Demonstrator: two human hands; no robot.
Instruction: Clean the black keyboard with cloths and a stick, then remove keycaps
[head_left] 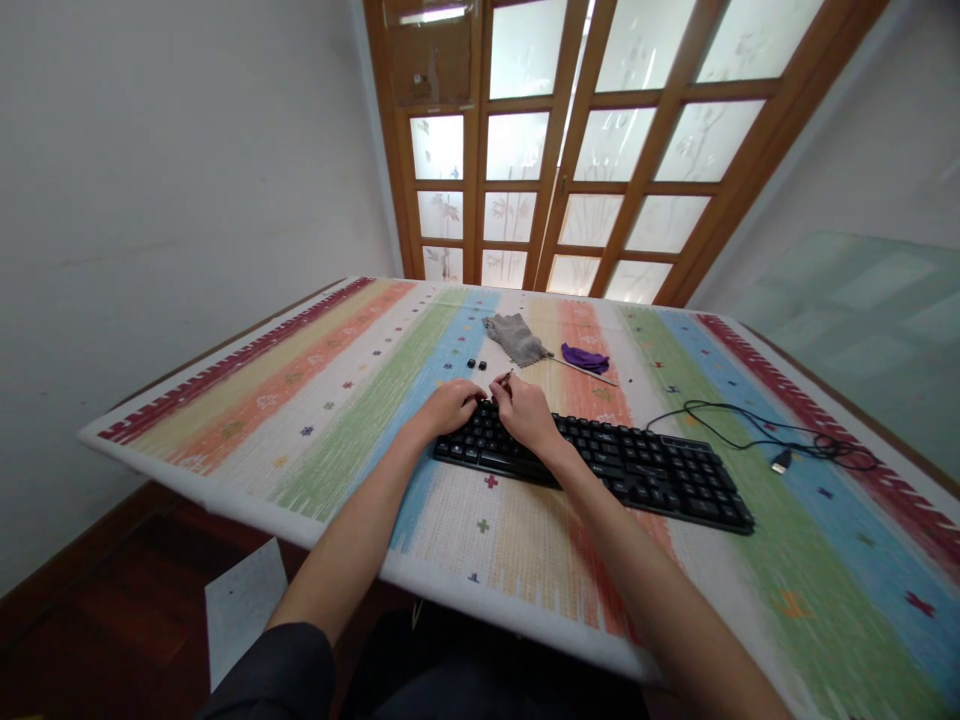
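Observation:
A black keyboard [637, 463] lies at a slant on the striped tablecloth. My left hand [448, 405] is at its far left corner, fingers curled down onto the keys and edge. Close beside it, my right hand [521, 408] is over the upper left keys, thumb and fingers pinched together. A small dark tip pokes out above those fingers; the rest is hidden, and I cannot make out what it is. Just beyond my hands, two loose black keycaps [482, 366] sit on the cloth.
Behind the keyboard lie a grey cloth [517, 340], a purple cloth [585, 359] and a thin rod [589, 372]. The keyboard's black cable [739, 412] loops to the right, ending in a USB plug [781, 461]. Wood-framed glass doors [517, 145] stand past the table.

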